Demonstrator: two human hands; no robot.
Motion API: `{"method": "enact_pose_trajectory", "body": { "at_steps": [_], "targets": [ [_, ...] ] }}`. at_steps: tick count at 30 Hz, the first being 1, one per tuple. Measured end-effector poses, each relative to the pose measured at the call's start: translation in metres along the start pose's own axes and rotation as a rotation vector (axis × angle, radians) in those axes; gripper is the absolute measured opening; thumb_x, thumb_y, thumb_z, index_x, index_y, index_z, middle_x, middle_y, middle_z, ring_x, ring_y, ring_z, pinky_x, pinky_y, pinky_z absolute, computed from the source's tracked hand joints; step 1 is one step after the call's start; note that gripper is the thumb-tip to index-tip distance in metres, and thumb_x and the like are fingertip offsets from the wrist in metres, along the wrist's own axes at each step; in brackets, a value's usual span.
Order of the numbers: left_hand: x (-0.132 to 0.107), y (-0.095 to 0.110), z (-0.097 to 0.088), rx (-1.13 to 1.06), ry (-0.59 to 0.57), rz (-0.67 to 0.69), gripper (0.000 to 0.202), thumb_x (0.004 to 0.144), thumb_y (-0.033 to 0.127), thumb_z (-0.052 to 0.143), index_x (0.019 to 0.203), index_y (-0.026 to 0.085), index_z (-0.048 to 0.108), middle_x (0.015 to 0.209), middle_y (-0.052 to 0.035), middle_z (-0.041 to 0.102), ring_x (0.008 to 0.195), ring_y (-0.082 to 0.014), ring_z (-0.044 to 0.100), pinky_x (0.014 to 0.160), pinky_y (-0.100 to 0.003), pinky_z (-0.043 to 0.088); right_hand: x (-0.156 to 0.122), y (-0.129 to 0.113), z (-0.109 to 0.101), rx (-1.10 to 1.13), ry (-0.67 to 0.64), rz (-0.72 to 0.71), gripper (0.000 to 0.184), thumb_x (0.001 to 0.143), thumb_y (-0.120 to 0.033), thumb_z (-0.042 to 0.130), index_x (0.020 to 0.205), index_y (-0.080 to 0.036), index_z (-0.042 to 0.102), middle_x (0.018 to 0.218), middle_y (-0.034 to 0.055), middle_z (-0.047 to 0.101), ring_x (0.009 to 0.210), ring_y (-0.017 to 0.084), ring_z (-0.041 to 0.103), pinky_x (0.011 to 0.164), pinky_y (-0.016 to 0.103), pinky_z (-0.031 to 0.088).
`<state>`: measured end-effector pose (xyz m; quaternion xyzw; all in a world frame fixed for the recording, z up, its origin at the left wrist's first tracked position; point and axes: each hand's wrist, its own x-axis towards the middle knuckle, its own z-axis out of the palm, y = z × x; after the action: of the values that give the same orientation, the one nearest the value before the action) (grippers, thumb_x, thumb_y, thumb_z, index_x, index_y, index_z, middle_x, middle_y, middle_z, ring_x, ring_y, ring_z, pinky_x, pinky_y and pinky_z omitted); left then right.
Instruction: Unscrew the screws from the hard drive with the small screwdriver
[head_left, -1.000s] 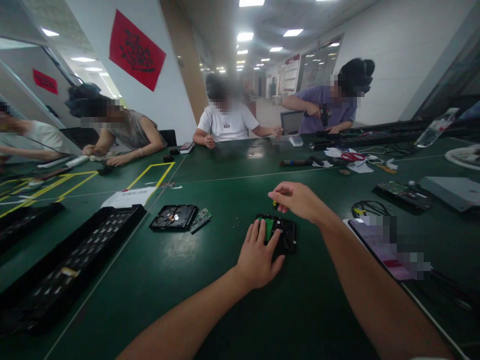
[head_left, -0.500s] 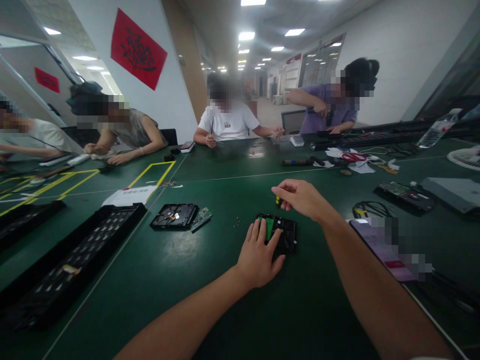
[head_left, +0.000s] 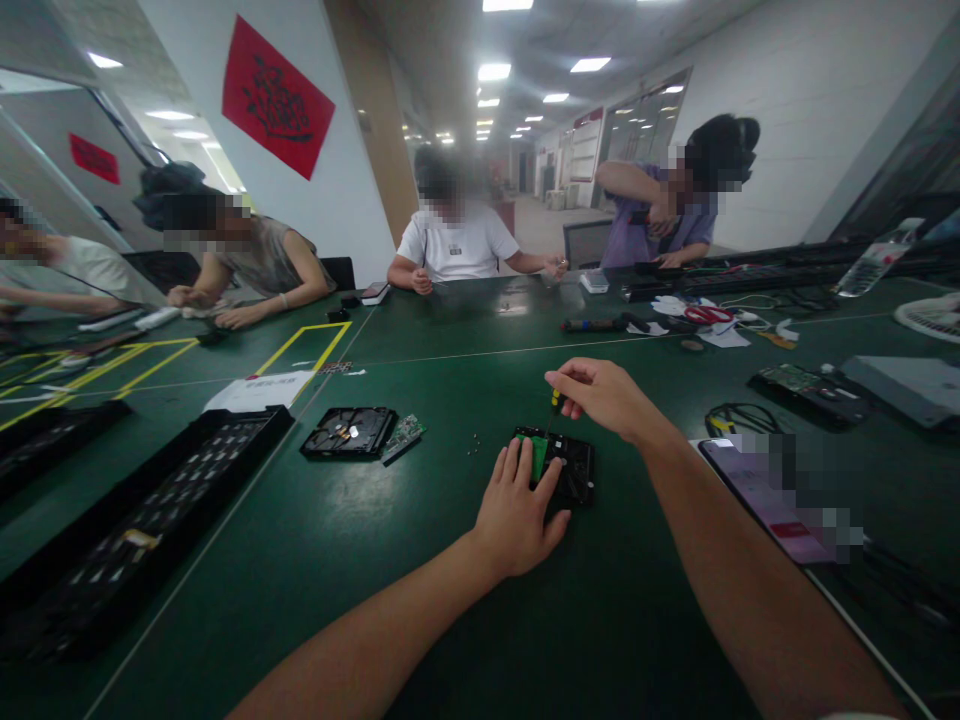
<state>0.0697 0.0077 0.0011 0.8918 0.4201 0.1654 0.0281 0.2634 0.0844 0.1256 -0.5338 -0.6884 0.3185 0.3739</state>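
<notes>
Under my left hand (head_left: 517, 510) lies a black hard drive (head_left: 579, 462) with a green circuit board (head_left: 539, 455) on its upper face. The fingers of that hand are spread flat across the drive, pressing on its near left part. My right hand (head_left: 596, 392) is closed in a pinch around a small yellow-and-black screwdriver (head_left: 556, 400). Its thin shaft points down at the drive's far side, beside the green board; the tip is too small to make out. Several tiny screws (head_left: 474, 445) lie loose on the table left of the drive.
Farther left sit another hard drive (head_left: 349, 433), a loose circuit board (head_left: 405, 436) and a long black tray (head_left: 161, 510). To the right are a phone (head_left: 757, 490), a cable (head_left: 739, 415) and another drive (head_left: 810, 392). Several people sit around the green table (head_left: 420, 600).
My left hand stays in place, and my right hand and the screwdriver have barely shifted. Across the table, the person in purple has moved the raised arm and hand to the right.
</notes>
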Motion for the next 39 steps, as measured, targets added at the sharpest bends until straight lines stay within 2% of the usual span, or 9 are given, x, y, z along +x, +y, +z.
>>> {"method": "enact_pose_trajectory", "body": {
  "at_steps": [9,30,39],
  "targets": [
    [-0.0001,0.0006,-0.0012,0.004,0.003,-0.005,0.071,0.098,0.06,0.048,0.159,0.026,0.037,0.171,-0.0153,0.02,0.158,-0.0432,0.011,0.123,-0.064,0.025,0.0001,-0.0012,-0.0007,-0.019,0.022,-0.001,0.037,0.095,-0.056,0.062,0.086,-0.02,0.068,0.065,0.0026,0.071,0.055,0.015,0.066,0.056,0.026,0.052],
    [0.0001,0.0003,-0.001,0.0,-0.003,-0.005,0.071,0.099,0.062,0.043,0.159,0.025,0.038,0.17,-0.016,0.022,0.158,-0.0433,0.012,0.123,-0.064,0.024,-0.0028,-0.0032,-0.001,-0.039,-0.078,-0.048,0.039,0.094,-0.059,0.062,0.085,-0.021,0.07,0.064,0.0015,0.069,0.056,0.016,0.065,0.057,0.027,0.05],
    [0.0002,0.0005,-0.0021,-0.007,-0.011,-0.007,0.071,0.1,0.062,0.043,0.16,0.025,0.037,0.171,-0.016,0.021,0.158,-0.0434,0.01,0.123,-0.065,0.024,-0.0035,-0.0038,-0.0011,-0.066,-0.083,-0.073,0.043,0.096,-0.061,0.058,0.084,-0.022,0.071,0.063,0.0011,0.068,0.058,0.016,0.065,0.058,0.027,0.049]
  ]
}}
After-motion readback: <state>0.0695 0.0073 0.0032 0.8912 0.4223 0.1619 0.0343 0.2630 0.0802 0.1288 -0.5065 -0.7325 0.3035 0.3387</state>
